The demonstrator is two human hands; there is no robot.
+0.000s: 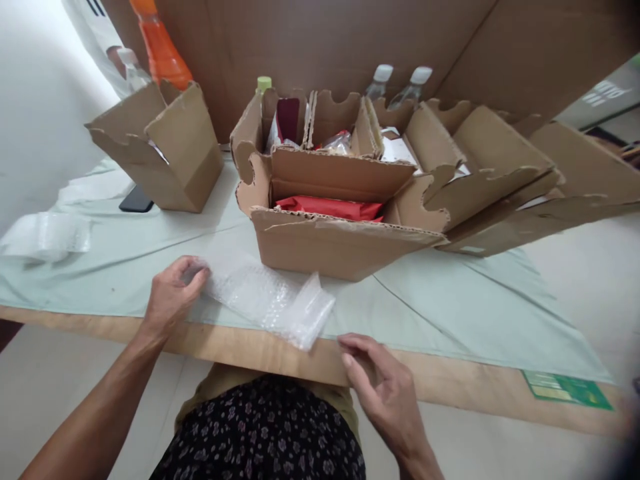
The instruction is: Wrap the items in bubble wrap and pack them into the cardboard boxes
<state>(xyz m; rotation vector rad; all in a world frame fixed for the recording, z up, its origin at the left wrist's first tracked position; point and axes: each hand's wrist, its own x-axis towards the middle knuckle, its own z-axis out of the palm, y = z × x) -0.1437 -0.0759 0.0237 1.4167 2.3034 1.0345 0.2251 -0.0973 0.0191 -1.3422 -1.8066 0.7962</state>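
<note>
A strip of clear bubble wrap (273, 300) lies across the cloth near the table's front edge, its right end partly folded up. Its left end is pinched between the thumb and fingers of my left hand (175, 290). Over the wooden edge, to the right of the wrap and apart from it, is my right hand (383, 383); its fingers are loosely curved with a gap to the thumb, and nothing shows in them. Just behind the wrap stands an open cardboard box (345, 247) with a red packet (330, 208) inside.
More open cardboard boxes (500, 143) stand behind and to the right. At left are another box (175, 157), a black phone (136, 199), a bubble wrap roll (47, 237) and an orange bottle (163, 50). A green card (567, 390) lies at the right edge.
</note>
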